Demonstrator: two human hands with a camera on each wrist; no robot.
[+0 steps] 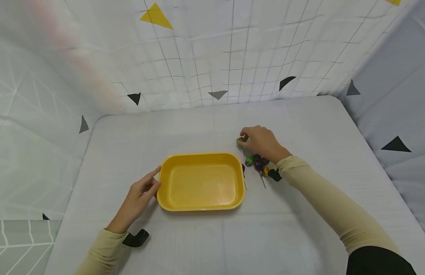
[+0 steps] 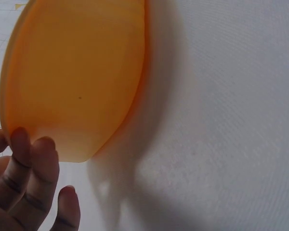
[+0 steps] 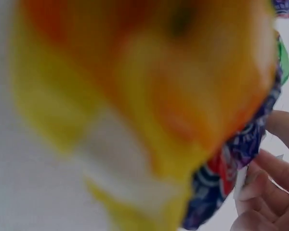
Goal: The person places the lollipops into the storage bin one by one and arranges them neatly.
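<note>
A yellow plastic tray (image 1: 198, 156) lies on the white table in front of me. My left hand (image 1: 138, 196) holds its left end; in the left wrist view the fingers (image 2: 44, 161) lie against the outer wall. To the right of the tray, my right hand (image 1: 262, 140) pinches a green-wrapped lollipop (image 1: 239, 144) by its head, and the white stick points down toward the tray's corner. Under that wrist lies a loose cluster of lollipops (image 1: 258, 164) in purple, green and yellow wrappers. A yellow-orange wrapper (image 3: 159, 96) fills much of the right wrist view, blurred.
Another dark-wrapped lollipop (image 1: 243, 168) lies right along the tray's right side. The white-covered table (image 1: 212, 244) runs back to a white sheet (image 1: 212, 57) with grid lines and stuck-on triangles. Grey-white sheets hang on both sides.
</note>
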